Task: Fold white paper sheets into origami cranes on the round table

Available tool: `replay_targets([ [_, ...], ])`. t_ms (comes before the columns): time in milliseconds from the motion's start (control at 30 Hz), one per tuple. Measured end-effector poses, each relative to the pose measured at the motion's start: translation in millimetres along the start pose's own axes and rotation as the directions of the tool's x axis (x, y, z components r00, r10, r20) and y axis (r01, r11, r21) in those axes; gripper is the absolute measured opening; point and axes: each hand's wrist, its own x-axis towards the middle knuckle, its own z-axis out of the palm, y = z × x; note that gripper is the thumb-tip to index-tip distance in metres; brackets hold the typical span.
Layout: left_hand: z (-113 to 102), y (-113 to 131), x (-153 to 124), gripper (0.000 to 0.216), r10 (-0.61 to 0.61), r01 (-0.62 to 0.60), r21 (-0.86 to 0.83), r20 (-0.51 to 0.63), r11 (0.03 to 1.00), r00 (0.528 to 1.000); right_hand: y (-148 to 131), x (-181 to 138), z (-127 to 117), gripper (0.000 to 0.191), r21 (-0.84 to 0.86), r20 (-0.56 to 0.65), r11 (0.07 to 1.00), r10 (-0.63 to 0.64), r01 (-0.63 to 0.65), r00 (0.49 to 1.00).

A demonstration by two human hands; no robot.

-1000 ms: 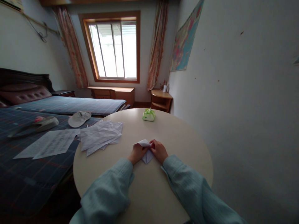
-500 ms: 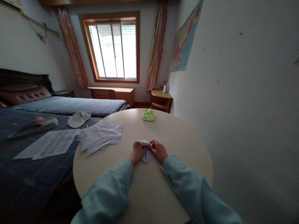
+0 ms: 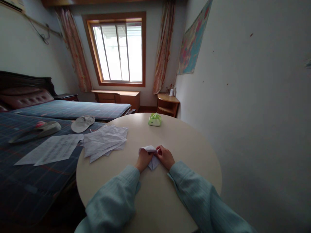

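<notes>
A small piece of folded white paper lies on the round beige table in front of me. My left hand pinches its left side with the fingers curled. On the other side, my right hand grips the paper's right edge, fingers closed over a raised flap. Both hands rest on the tabletop, close together, in light blue sleeves.
A pile of crumpled white sheets lies at the table's left edge. A green tissue pack sits at the far side. Left of the table is a bed with printed pages on it. A wall runs close on the right.
The raised flap of the paper has shifted slightly between my fingers. Both hands stay in the same spot.
</notes>
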Motion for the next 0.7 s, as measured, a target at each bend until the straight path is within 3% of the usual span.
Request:
replay_targets([
  [267,1.1,-4.7,-2.9,0.013,-0.018,0.017,-0.103,-0.009,0.995,1.000,-3.3,-1.7,-3.2,0.013,-0.120,0.006,0.992,0.028,-0.027,1.000],
  [700,1.2,0.5,-10.0,0.013,-0.204,0.184,-0.359,-0.020,0.915,0.979,-4.3,-2.0,-5.5,0.010,-0.168,-0.013,0.983,0.078,-0.079,0.997],
])
